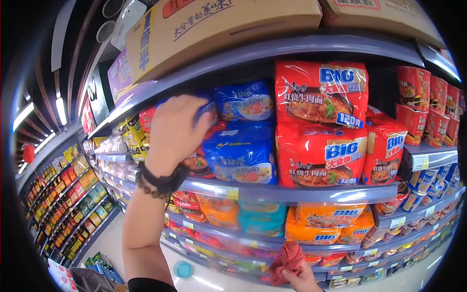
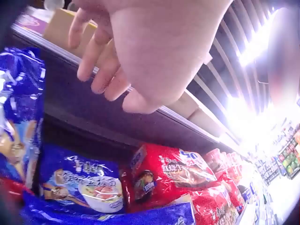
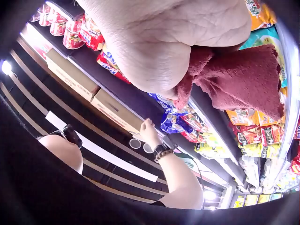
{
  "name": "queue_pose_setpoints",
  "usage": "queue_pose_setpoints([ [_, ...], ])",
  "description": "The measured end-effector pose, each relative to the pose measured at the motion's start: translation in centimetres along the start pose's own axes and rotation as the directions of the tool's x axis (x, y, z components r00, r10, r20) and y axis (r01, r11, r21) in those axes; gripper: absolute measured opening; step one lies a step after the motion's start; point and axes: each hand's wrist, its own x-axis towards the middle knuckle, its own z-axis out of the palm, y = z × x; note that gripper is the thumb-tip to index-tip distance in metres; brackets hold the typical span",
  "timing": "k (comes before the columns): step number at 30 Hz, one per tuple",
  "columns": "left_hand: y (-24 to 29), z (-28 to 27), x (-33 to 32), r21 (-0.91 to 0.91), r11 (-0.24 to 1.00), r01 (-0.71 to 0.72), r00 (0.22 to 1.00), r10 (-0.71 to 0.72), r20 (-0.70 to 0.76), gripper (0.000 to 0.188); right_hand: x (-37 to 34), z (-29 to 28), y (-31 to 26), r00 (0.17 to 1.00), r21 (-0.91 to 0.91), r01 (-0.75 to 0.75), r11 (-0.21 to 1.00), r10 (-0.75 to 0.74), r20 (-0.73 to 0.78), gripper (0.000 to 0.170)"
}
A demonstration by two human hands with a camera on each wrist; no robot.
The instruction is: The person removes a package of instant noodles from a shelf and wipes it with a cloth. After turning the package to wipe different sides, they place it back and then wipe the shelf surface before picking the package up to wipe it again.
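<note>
Hovering near shelved, glossy blue plastic noodle packs (image 1: 239, 155) facing outward, presumably for display: left hand (image 1: 176, 127), fingers loosely open | right hand (image 1: 300, 279) is gripping bunched maroon fabric cloth (image 1: 287, 260) lower down, likely clear of them.

Head view looks forward and down, close on the shelf (image 1: 292, 194); left wrist peers upward right beside the left hand (image 2: 164, 51); right wrist faces up and left; all three catch blue packs (image 1: 241, 158).
</note>
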Motion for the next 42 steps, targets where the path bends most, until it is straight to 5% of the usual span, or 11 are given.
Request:
queue_pose_setpoints([
  [3,-3.4,0.3,-4.0,-0.08,0.967,0.24,0.956,-0.25,-0.15,0.044,0.2,-0.2,0.3,0.998,-0.082,0.055,0.995,-0.055,-0.003,0.024],
  [7,-8.1,3.4,-6.9,-0.148,0.85,0.505,0.78,-0.523,-0.343,0.082,0.4,0.8,0.7,0.998,-0.022,0.001,1.0,0.0,0.059,0.025],
  [8,-8.9,3.5,-7.1,-0.228,0.803,0.551,0.781,-0.592,-0.199,0.113,0.4,1.0,0.7,0.996,-0.004,-0.022,1.0,0.022,0.089,0.026],
  [14,-9.3,6.7,-5.9,-0.406,0.744,0.531,0.798,-0.6,-0.056,0.136,0.7,3.0,-0.1,0.976,0.147,-0.148,0.978,0.121,0.18,0.032],
  [17,-9.0,7.6,-5.1,-0.42,0.727,0.543,0.791,-0.611,-0.035,0.138,0.7,3.4,-0.7,0.97,0.095,-0.123,0.988,0.099,0.22,0.029],
  [20,-8.5,8.0,-4.9,-0.382,0.72,0.579,0.75,-0.654,-0.097,0.131,0.3,3.6,-1.1,0.981,-0.122,0.088,0.989,-0.065,0.181,0.026],
  [23,-8.0,8.2,-4.9,-0.405,0.711,0.575,0.722,-0.673,-0.157,0.124,-0.3,3.1,0.0,0.985,0.106,-0.093,0.99,0.075,0.158,0.023],
  [29,-6.3,7.1,-5.8,-0.38,0.795,0.473,0.722,-0.597,-0.348,0.122,-1.0,3.1,-0.8,0.988,0.095,-0.123,0.988,0.113,0.103,0.018],
  [42,-4.3,0.5,-9.6,-0.564,0.723,0.399,0.687,-0.643,-0.338,0.118,-0.2,4.2,-1.0,0.952,0.123,-0.169,0.978,0.13,0.279,0.026],
])
